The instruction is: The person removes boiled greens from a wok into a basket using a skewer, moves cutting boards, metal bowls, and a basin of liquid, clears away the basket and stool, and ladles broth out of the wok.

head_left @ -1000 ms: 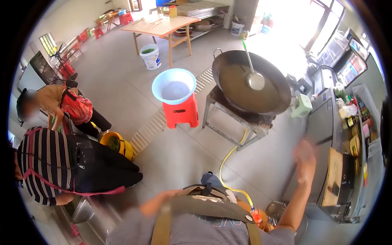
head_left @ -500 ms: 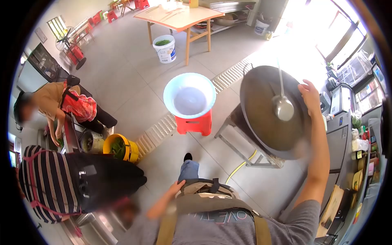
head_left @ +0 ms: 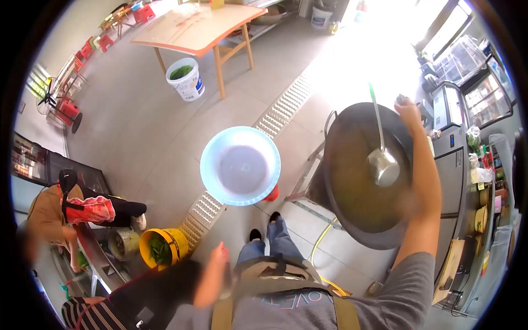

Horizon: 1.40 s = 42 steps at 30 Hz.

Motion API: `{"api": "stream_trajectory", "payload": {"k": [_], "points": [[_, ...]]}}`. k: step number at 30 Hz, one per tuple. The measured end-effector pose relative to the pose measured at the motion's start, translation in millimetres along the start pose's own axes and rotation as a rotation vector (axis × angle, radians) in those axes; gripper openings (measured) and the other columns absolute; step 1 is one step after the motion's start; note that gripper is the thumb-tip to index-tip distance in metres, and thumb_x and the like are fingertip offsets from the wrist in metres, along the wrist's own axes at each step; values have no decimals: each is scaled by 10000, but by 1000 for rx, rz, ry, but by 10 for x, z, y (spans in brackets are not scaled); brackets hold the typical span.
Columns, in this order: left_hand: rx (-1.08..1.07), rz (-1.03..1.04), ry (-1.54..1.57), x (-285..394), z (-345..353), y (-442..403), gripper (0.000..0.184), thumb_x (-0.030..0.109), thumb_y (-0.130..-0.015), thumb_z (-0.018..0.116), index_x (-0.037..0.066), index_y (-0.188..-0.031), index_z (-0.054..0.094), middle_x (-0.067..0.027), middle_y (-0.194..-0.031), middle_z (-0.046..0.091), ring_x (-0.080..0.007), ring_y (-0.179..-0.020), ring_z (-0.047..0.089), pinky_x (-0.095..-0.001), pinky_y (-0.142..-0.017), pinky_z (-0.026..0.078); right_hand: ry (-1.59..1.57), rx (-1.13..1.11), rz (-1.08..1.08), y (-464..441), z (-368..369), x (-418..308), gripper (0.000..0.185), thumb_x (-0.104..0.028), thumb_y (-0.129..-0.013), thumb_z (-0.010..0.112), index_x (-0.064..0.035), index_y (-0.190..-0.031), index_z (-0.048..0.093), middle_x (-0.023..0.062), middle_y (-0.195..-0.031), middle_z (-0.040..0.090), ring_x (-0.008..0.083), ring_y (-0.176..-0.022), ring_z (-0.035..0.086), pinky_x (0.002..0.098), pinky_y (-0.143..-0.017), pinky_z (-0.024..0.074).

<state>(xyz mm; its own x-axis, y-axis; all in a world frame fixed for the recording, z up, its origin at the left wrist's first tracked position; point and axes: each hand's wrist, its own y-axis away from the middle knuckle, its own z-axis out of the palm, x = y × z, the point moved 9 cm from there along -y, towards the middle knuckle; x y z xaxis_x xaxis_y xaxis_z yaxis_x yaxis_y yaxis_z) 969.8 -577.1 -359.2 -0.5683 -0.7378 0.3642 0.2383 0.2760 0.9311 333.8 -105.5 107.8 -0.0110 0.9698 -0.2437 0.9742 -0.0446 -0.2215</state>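
Note:
A large dark wok (head_left: 352,214) with brownish liquid sits tilted on a metal stand at my right. A ladle (head_left: 383,166) with a green-tipped handle rests in it. Beyond the wok's right rim, my right hand (head_left: 408,114) is closed around a small greyish thing that I cannot make out. My left hand (head_left: 219,254) is raised in front of my waist, fingers loosely out, with nothing visible in it. Ahead of me a light-blue basin (head_left: 242,190) stands on a red stool (head_left: 273,193), most of which the basin hides.
A yellow bucket of greens (head_left: 179,245) stands at left, near two people at a counter. A white bucket (head_left: 190,88) of greens is by the wooden table (head_left: 181,30). A drain grate (head_left: 283,107) crosses the floor, and a yellow hose (head_left: 316,247) lies below the wok.
My left hand has left my waist and moved forward and left. My right hand has closed near the wok's upper right rim. The view has shifted; both my feet now show.

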Motion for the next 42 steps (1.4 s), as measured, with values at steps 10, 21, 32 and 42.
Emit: {"api": "stream_trajectory", "payload": {"k": [10,21,32,42], "points": [[-96,-19,414,836,998,-523,801,389,-671,676,63,-1267,252,-156,-1292,251,-265,-1177,288,-365,-940,283,-1028,-929,-409,2673,619,-2772,213,-68,-747,597,-50,-956,561,27,-878,575,79,-719,518,222,-740,412],[-151,38,556,1826,627,-626,295,83,-685,510,62,-980,509,-87,-922,550,-220,-852,530,-337,-692,426,-1228,-830,1622,4985,5085,-773,298,-306,-858,441,-31,-972,453,94,-859,531,160,-700,521,234,-617,456],[355,22,847,1434,-2098,-463,289,131,-710,477,2,-968,460,-192,-985,530,-110,-444,444,-169,-338,349,-1866,-379,1782,4841,6445,-2441,390,-406,-792,424,-96,-1004,531,60,-1007,563,248,-923,526,424,-804,423],[272,-117,850,701,-2922,-844,350,114,-699,472,9,-1032,437,-236,-1040,471,-126,-472,448,-173,-370,371,-1767,-190,1503,3813,6463,-3004,611,-564,-781,301,-118,-1185,410,61,-1233,411,309,-1094,408,534,-868,342]]}}
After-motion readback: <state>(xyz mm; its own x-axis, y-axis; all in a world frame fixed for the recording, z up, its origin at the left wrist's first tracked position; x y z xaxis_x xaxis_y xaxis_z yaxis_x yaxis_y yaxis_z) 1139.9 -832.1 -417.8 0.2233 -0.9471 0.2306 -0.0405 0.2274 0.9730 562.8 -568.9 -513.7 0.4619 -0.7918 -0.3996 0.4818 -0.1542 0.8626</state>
